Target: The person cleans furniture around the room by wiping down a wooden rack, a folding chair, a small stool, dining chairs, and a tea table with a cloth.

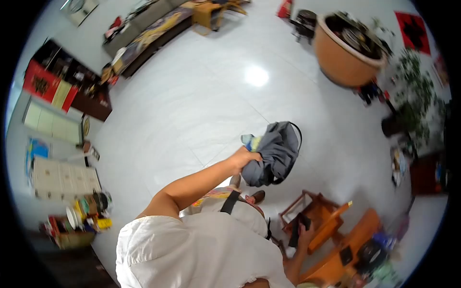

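My left hand (245, 158) stretches forward at the middle of the view, its fingers closed around a bundle of grey fabric (274, 156). A thin black curved rim or strap runs along the bundle's right side, and a pale green and blue patch (252, 142) shows by the hand. The bundle hangs above the tiled floor. Lower right, my right hand (305, 234) is closed on a dark, elongated object (297, 231) whose kind I cannot make out. That hand is beside a wooden chair (314, 211).
An orange wooden table or bench (360, 240) with items on it stands at the lower right. A large clay-coloured pot (343, 60) and a leafy plant (415, 91) are at upper right. A sofa (153, 33) lies along the far wall, and a white cabinet (65, 177) on the left.
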`<state>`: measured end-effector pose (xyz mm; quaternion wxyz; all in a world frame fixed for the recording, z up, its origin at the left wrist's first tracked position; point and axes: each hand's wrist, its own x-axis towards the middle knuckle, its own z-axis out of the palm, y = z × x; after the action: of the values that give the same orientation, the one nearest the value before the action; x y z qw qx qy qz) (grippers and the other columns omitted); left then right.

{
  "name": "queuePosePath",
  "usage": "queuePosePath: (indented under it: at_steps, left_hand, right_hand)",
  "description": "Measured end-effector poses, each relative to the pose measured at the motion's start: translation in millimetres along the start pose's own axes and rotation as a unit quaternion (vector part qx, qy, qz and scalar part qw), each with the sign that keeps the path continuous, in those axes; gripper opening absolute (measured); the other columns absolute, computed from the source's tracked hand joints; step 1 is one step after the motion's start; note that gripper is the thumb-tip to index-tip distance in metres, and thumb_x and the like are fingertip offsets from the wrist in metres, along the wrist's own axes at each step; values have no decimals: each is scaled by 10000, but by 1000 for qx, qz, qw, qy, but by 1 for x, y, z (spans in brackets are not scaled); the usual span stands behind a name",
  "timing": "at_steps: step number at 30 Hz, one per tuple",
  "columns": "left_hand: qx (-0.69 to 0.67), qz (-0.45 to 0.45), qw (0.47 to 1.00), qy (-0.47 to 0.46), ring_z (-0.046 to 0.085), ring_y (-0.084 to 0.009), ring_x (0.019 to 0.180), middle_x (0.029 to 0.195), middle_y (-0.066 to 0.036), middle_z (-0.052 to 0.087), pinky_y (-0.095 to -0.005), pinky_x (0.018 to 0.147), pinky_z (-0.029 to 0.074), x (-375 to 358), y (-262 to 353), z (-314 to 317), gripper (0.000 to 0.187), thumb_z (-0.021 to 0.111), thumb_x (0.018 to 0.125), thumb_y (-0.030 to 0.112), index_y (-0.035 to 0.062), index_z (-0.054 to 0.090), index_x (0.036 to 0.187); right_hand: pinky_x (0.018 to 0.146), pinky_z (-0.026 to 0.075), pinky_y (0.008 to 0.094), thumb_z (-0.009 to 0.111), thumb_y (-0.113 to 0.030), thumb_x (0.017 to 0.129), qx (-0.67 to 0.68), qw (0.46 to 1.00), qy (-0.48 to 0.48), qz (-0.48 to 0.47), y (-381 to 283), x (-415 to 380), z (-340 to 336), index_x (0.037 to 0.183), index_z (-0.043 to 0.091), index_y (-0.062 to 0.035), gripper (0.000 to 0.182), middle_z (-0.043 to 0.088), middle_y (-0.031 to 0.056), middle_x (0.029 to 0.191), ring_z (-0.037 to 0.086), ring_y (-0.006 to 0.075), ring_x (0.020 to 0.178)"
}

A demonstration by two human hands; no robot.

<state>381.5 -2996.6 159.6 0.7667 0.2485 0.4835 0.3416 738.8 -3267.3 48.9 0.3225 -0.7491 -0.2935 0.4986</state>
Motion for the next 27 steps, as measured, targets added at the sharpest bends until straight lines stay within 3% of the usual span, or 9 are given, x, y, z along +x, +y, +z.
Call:
queuePosePath:
  at_steps: [2, 4, 7, 11, 15, 17, 21, 24, 27]
  left_hand:
    - [-25, 10, 1000, 3, 638, -165, 862, 969, -57, 676, -304, 844, 523, -10, -1, -6, 434, 665, 718, -22, 12, 629, 1150]
    - [-22, 31, 999, 15, 636, -159, 860, 966, -59, 675, -297, 837, 522, -26, 5, -19, 426, 663, 722, -21, 6, 627, 1145]
    - [-43, 57, 997, 37, 632, -149, 865, 965, -63, 671, -291, 833, 518, -67, 42, -66, 419, 656, 736, -19, -14, 616, 1153]
    - [-54, 103, 990, 75, 634, -154, 897, 1000, -71, 668, -295, 848, 516, -113, 63, -151, 439, 658, 746, -20, -17, 604, 1182]
    - [-59, 151, 980, 113, 624, -172, 975, 1092, -86, 652, -311, 888, 512, -159, 77, -210, 499, 679, 749, -20, -8, 575, 1237]
    - [-42, 132, 985, 98, 608, -183, 1036, 1154, -94, 633, -325, 919, 504, -181, 82, -258, 545, 702, 751, -7, -2, 553, 1275]
    - [0, 141, 980, 142, 614, -179, 1017, 1129, -94, 640, -321, 898, 505, -225, 99, -320, 500, 714, 764, 19, -9, 572, 1242]
    - [-6, 167, 969, 184, 624, -164, 964, 1062, -86, 660, -306, 854, 507, -257, 114, -360, 414, 721, 770, 45, -26, 615, 1164]
    - [-24, 181, 960, 214, 622, -174, 999, 1104, -94, 653, -310, 869, 505, -285, 139, -397, 453, 720, 793, 65, -28, 590, 1217]
  right_hand:
    - [915, 482, 339, 626, -312, 944, 238, 931, -261, 90, -35, 22, 20, 1381, 483, -46, 531, 603, 125, 1178, 594, 200, 1010]
    - [867, 498, 307, 547, -424, 977, 376, 824, -402, 133, -114, 5, 66, 1420, 429, -14, 615, 593, 122, 1234, 595, 149, 958]
    - [844, 511, 306, 465, -436, 1005, 264, 823, -499, 61, -210, 3, 170, 1430, 393, 17, 625, 593, 129, 1247, 615, 173, 955]
    - [794, 541, 327, 429, -370, 1029, 370, 703, -597, 109, -225, 49, 290, 1409, 432, -46, 499, 605, 93, 1210, 625, 201, 969]
    - [674, 521, 336, 435, -386, 1028, 346, 697, -624, 70, -263, 26, 381, 1404, 451, -98, 474, 599, 73, 1208, 620, 190, 919]
    - [655, 570, 359, 411, -433, 1031, 354, 723, -581, 121, -273, 8, 433, 1367, 491, -54, 513, 655, 132, 1093, 673, 262, 770]
    - [601, 518, 342, 435, -400, 1028, 336, 736, -581, 93, -321, -43, 515, 1351, 497, -32, 494, 648, 102, 966, 634, 219, 754]
    - [615, 533, 355, 473, -396, 1012, 346, 670, -634, 173, -341, -61, 573, 1377, 476, -13, 530, 654, 110, 997, 644, 229, 782]
    - [648, 514, 378, 473, -438, 1006, 287, 582, -746, 147, -361, -64, 638, 1426, 437, -90, 546, 617, 51, 1221, 626, 196, 846]
